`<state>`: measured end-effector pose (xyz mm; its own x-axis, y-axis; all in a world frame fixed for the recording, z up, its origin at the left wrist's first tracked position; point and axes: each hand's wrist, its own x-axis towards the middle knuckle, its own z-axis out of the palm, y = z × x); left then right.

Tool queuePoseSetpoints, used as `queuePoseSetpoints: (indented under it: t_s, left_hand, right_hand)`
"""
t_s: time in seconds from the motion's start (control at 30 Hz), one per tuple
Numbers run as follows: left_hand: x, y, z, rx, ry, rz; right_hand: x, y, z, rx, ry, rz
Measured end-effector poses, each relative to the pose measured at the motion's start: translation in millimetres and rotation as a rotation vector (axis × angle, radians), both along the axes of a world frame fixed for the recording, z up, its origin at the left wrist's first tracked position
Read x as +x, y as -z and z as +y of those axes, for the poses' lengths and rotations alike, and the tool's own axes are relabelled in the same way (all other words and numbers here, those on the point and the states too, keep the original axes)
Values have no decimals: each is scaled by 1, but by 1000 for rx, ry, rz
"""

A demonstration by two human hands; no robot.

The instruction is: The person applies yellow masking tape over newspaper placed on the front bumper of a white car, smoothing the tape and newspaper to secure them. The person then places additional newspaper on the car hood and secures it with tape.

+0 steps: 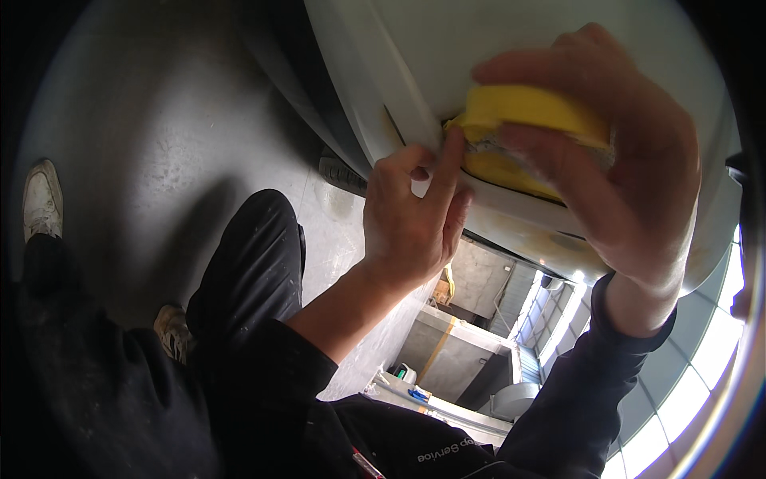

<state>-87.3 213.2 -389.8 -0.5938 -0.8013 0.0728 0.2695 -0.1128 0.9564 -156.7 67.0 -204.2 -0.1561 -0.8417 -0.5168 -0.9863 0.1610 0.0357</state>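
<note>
A roll of yellow masking tape point(532, 108) is held between the thumb and fingers of my right hand point(634, 143), over a pale car body panel point(508, 42). Yellow tape point(508, 173) also covers a dark-edged recess in the panel, just below the roll. At the recess's left corner, the extended index finger of my left hand point(413, 209) touches the yellow tape where it meets the panel. The other left fingers are partly curled. My right hand is blurred and hides part of the roll and the recess's right end.
A black tyre point(341, 173) shows below the car's edge at the left. The grey floor point(149, 120) reaches my bent knee point(257, 239) and shoes. Beyond the car stand a grey cabinet or bench point(431, 341) and a cardboard box point(443, 291).
</note>
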Motion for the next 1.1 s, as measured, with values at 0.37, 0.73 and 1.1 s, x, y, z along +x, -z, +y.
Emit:
queuePoseSetpoints:
  t_s: [0.37, 0.73, 1.1]
  left_hand:
    - [-4, -17, -2, -26, 38, 13]
    - [5, 8, 15, -11, -20, 82]
    - [0, -6, 3, 4, 13, 69]
  right_hand:
    - [-20, -29, -15, 269, 82, -152]
    - [-22, -21, -8, 348, 70, -170]
    - [-15, -24, 8, 81, 406, 192]
